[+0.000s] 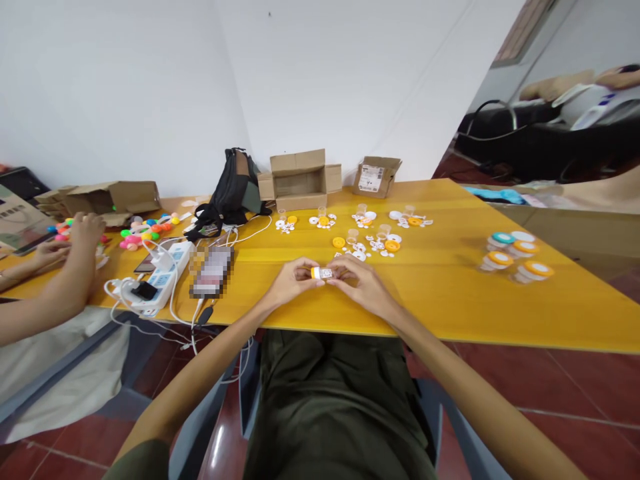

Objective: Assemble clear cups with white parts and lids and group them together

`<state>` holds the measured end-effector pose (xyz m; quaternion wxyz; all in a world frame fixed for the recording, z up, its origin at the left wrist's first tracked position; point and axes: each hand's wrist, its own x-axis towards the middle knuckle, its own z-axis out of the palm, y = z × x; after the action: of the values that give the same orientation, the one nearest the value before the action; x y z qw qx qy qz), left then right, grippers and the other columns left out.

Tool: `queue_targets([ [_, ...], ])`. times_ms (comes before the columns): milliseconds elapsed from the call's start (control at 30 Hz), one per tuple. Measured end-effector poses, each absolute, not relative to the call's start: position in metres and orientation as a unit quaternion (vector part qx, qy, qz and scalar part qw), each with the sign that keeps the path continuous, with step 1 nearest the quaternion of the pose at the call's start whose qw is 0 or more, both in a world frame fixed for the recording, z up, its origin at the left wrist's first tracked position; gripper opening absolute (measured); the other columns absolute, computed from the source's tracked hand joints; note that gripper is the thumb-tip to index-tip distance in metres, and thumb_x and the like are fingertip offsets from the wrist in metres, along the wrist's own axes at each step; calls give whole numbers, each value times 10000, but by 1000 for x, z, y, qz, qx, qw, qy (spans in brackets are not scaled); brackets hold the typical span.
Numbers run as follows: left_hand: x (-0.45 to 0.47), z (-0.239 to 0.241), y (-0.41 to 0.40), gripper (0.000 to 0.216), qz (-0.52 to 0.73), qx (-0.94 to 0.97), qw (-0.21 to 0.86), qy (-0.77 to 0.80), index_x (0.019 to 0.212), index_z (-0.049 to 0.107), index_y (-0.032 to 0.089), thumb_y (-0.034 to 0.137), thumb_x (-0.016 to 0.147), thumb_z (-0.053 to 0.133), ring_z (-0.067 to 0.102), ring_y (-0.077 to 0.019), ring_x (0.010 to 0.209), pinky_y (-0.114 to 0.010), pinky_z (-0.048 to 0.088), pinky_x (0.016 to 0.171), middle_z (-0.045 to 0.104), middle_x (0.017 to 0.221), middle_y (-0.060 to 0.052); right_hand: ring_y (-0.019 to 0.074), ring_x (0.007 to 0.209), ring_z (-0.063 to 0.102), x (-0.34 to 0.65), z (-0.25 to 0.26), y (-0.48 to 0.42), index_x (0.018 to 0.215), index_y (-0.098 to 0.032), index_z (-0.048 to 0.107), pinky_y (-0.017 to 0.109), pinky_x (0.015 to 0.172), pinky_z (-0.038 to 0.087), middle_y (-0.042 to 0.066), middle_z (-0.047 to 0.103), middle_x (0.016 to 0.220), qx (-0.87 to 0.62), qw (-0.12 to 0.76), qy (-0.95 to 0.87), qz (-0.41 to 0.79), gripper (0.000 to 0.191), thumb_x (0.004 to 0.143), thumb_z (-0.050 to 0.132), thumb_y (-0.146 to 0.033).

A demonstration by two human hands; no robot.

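A small clear jar with an orange lid lies sideways between both my hands, just above the near edge of the yellow table. My left hand pinches the lid end. My right hand grips the other end, fingers curled round it. Beyond them lie scattered orange lids, small clear cups and white pieces.
Several closed jars with orange and teal lids stand at the right. Open cardboard boxes, a black bag, a power strip with cables and a phone sit further left. Another person's hands work among coloured toys.
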<state>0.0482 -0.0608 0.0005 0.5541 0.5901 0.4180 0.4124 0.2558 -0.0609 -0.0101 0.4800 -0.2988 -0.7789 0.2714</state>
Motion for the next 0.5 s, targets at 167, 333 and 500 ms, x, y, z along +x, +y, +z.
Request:
queue_targets([
  [167, 49, 0, -61, 531, 409, 590, 555, 420, 936, 675, 166, 428, 560, 942, 723, -179, 803, -316, 570, 815, 769, 886, -39, 209, 838, 701, 255, -10, -62, 974, -260, 701, 347, 748, 622, 57, 708, 952, -319, 470, -766, 299, 150, 922, 660, -395],
  [333, 48, 0, -60, 522, 409, 591, 555, 418, 955, 687, 169, 402, 563, 941, 730, -187, 823, -328, 572, 841, 778, 913, -50, 204, 819, 710, 255, -11, -63, 979, -261, 716, 353, 745, 635, 55, 721, 961, -329, 468, -752, 328, 171, 900, 682, -408],
  [500, 47, -2, -59, 508, 413, 588, 554, 421, 968, 690, 163, 322, 560, 947, 741, -191, 835, -335, 578, 861, 781, 917, -51, 210, 809, 719, 254, -11, -62, 974, -259, 721, 349, 727, 632, 52, 745, 934, -340, 463, -748, 331, 184, 882, 703, -417],
])
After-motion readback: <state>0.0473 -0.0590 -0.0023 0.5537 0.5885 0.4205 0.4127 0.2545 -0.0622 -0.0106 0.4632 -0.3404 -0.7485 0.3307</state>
